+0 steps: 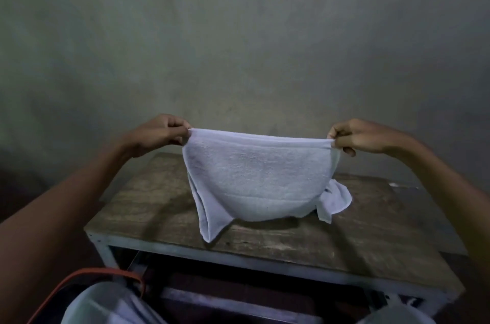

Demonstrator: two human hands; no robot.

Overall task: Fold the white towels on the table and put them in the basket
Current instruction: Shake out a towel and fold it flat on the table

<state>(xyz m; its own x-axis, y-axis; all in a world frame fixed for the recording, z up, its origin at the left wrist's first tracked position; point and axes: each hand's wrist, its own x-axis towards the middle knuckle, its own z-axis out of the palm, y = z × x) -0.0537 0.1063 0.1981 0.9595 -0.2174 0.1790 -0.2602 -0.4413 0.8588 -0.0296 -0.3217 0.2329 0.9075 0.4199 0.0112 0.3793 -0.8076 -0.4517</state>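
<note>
A white towel (258,178) hangs stretched between my two hands above the wooden table (358,239). My left hand (159,135) pinches its upper left corner, and my right hand (358,138) pinches the upper right corner. The towel looks doubled over, and its lower edge and loose corners droop onto the tabletop. Behind its right side, part of another white cloth (336,197) lies on the table. At the bottom left, an orange-rimmed basket (87,277) holds white cloth (106,302), mostly cut off by the frame.
A bare grey wall (238,32) stands close behind the table. The table has a pale metal frame (238,261) with dark space underneath. More white fabric (397,315) shows at the bottom right edge.
</note>
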